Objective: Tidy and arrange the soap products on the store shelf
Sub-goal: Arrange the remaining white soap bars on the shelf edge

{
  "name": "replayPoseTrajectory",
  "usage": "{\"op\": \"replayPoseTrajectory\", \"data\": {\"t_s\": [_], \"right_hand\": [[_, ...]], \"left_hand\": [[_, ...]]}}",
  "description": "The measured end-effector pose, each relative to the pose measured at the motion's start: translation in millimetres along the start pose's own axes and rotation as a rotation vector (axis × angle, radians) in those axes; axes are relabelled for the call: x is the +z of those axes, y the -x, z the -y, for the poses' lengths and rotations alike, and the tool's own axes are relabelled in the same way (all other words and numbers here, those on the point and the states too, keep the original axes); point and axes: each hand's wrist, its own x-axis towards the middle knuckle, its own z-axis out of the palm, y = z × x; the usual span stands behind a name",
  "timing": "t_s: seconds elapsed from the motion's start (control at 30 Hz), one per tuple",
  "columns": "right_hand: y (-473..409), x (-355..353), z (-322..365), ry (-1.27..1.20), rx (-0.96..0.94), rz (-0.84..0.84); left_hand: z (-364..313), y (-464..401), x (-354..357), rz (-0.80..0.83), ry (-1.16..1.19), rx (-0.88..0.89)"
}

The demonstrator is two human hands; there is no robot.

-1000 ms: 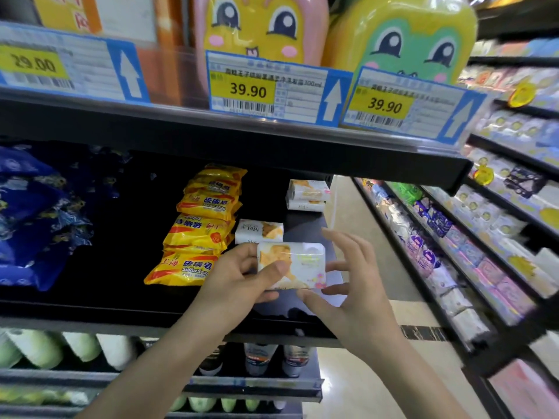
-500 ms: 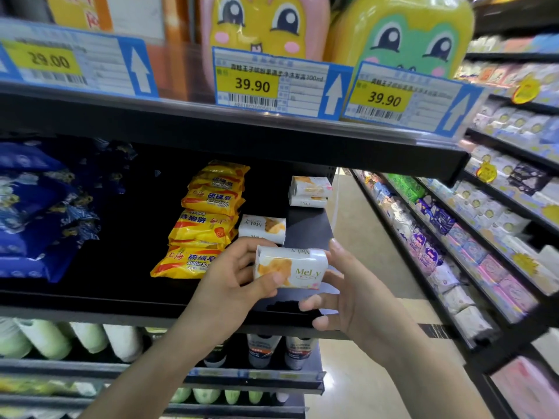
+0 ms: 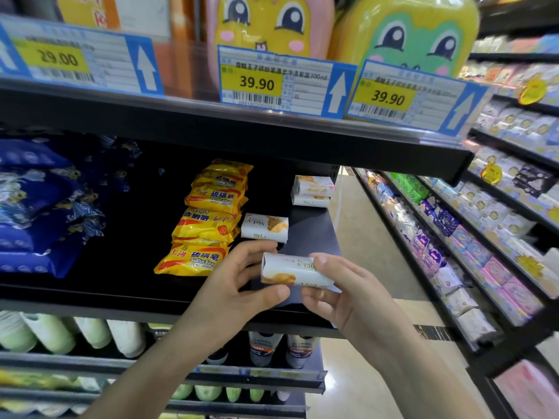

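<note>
Two hands hold one white Mely soap box point(image 3: 295, 270) just above the front edge of the black shelf point(image 3: 311, 234).

Left hand point(image 3: 234, 285) grips the box's left end, thumb curled beneath and fingers over the top; right hand point(image 3: 341, 293) pinches its right end, fingers wrapped round it. The box lies lengthwise, its orange-printed face turned toward the camera. Behind it on the shelf sits another white soap box point(image 3: 264, 227), and farther back a stack of two soap boxes point(image 3: 313, 190). Just left of these runs a row of yellow sulfur soap packets point(image 3: 208, 219), with blue bags point(image 3: 39, 207) well apart on the far left. Price tags point(image 3: 257, 83) hang on the shelf above.
</note>
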Motion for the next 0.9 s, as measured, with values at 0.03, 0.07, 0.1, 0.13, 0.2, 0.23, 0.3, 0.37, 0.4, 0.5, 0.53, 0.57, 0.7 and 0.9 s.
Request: {"op": "replayPoseTrajectory", "data": {"t_s": [0.03, 0.07, 0.1, 0.13, 0.2, 0.23, 0.3, 0.37, 0.4, 0.5, 0.53, 0.57, 0.7, 0.9], "right_hand": [[0.4, -0.9, -0.3, -0.011, -0.012, 0.001], [0.7, -1.7, -0.5, -0.019, -0.022, 0.006], [0.9, -2.1, -0.4, -0.02, -0.032, 0.012], [1.0, -2.5, -0.9, -0.016, -0.043, 0.017], [1.0, -3.0, -1.9, -0.005, -0.072, 0.02], [1.2, -3.2, -2.6, 0.008, -0.088, 0.02], [1.7, -3.7, -4.7, 0.055, -0.123, 0.026], [1.9, -4.4, -6.8, 0.135, -0.164, 0.032], [2.2, -4.7, -7.8, 0.185, -0.187, 0.036], [3.9, -5.2, -9.8, 0.312, -0.25, 0.056], [4.4, -5.4, -10.7, 0.329, -0.267, 0.069], [4.7, -5.7, -11.4, 0.34, -0.282, 0.081], [4.7, -5.7, -13.9, 0.385, -0.326, 0.133], [4.7, -3.3, -14.3, 0.45, -0.423, 0.152]], "left_hand": [[-0.2, 0.8, -0.4, -0.005, 0.01, -0.017], [-0.6, 1.0, -0.7, -0.012, 0.013, -0.036], [-1.3, 1.1, -0.6, -0.021, 0.02, -0.059], [-2.5, 1.0, -0.3, -0.038, 0.038, -0.089], [-6.2, 0.6, 0.3, -0.071, 0.104, -0.159], [-8.4, -0.3, 1.1, -0.079, 0.143, -0.198], [-13.1, -3.1, 2.7, -0.093, 0.211, -0.292], [-18.2, -6.5, 4.0, -0.098, 0.256, -0.383], [-19.9, -8.1, 4.2, -0.093, 0.277, -0.414], [-24.1, -9.8, 3.8, -0.057, 0.306, -0.46], [-25.7, -9.6, 3.8, -0.042, 0.301, -0.464], [-27.0, -9.1, 3.9, -0.032, 0.294, -0.465], [-27.6, -7.4, 2.7, 0.005, 0.255, -0.459], [-25.3, -8.7, -1.2, 0.022, 0.216, -0.44]]}}
